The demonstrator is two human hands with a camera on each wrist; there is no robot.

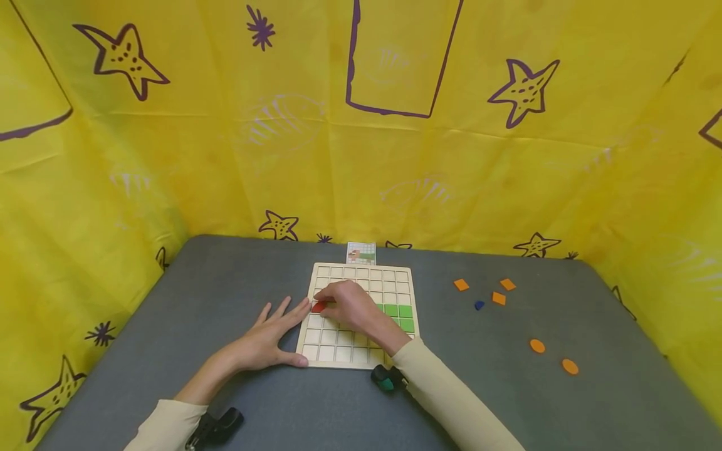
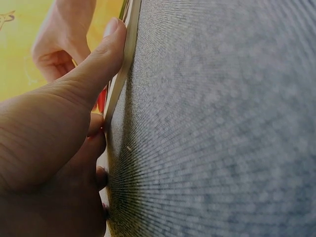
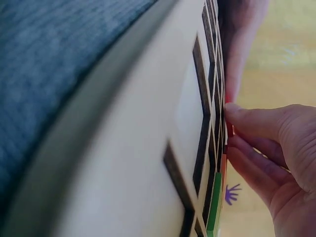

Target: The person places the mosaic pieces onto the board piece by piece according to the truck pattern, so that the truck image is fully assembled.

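A wooden grid board (image 1: 338,356) lies on the grey table. My left hand (image 1: 259,346) is spread along its left side, with thumb and fingertips touching the frame. My right hand (image 1: 352,305) reaches over the board and pinches a small red piece (image 1: 318,307) at the leftmost column. In the right wrist view, thumb and fingers meet at the red piece (image 3: 229,129), low against the grid. Several green square tiles (image 1: 405,311) sit in cells at the board's right; my right hand hides the cells between. The red piece's exact outline is partly covered.
A small printed card (image 1: 361,254) with a coloured grid picture lies behind the board. To the right are several orange diamond-like pieces (image 1: 499,299), a small blue piece (image 1: 479,305) and two orange round pieces (image 1: 570,367). A yellow patterned cloth (image 1: 316,156) surrounds the table's back and sides.
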